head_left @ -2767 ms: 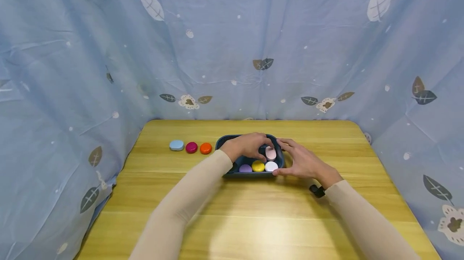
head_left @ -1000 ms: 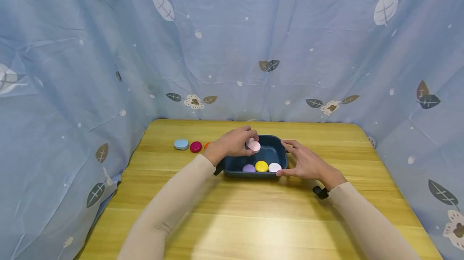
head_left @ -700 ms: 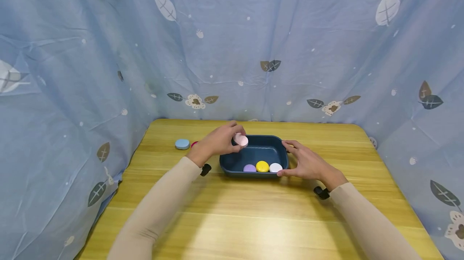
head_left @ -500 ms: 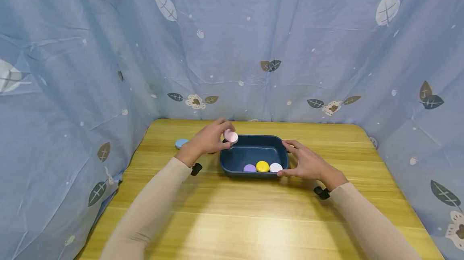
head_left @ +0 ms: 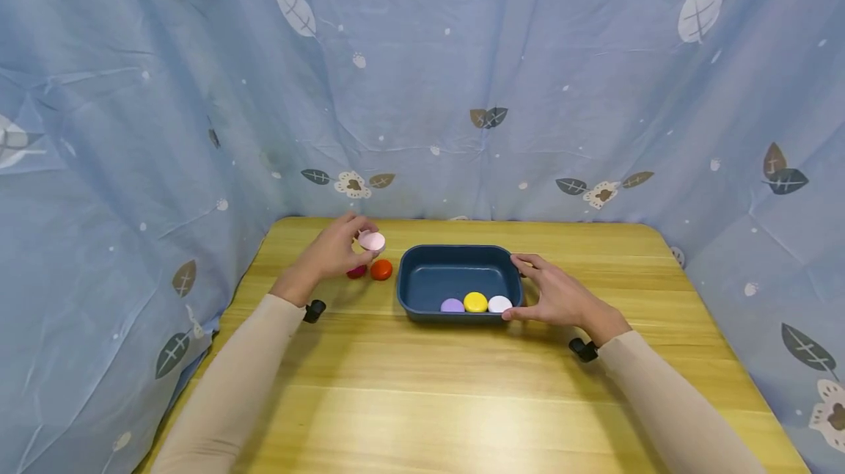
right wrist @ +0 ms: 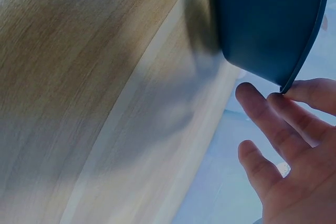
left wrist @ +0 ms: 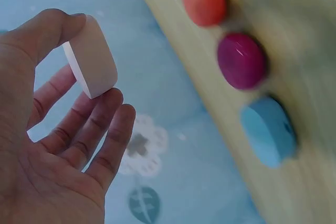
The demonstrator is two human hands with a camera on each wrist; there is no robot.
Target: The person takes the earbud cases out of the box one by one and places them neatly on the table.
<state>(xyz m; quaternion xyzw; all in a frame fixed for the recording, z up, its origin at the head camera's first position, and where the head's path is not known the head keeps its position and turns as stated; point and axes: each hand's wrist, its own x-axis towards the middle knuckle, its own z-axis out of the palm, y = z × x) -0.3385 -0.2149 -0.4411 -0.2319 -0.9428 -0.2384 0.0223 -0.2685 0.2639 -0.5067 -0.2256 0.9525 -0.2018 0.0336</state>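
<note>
My left hand (head_left: 333, 250) pinches a pale pink, thick round-edged piece (head_left: 372, 241) between thumb and fingertips, raised off the table. Below it lie a glossy orange piece (head_left: 381, 270) and a magenta one (head_left: 356, 271), partly covered by the hand. A light blue piece (left wrist: 269, 131) shows beside them in the left wrist view; the hand hides it from the head view. My right hand (head_left: 561, 296) holds the right end of a dark blue rectangular tub (head_left: 460, 248), thumb at the near corner, fingers at the far one. In the right wrist view, fingertips (right wrist: 275, 98) meet its rim.
Inside the tub, along its near wall, sit a lilac piece (head_left: 452, 305), a yellow piece (head_left: 475, 302) and a white piece (head_left: 499, 304). The wooden table (head_left: 449, 400) backs onto a blue leaf-patterned curtain (head_left: 422, 78), which also hangs at both sides.
My left hand has lifted the pale pink piece out of the tub and carried it left, over the loose pieces. The right hand keeps its hold on the tub's end.
</note>
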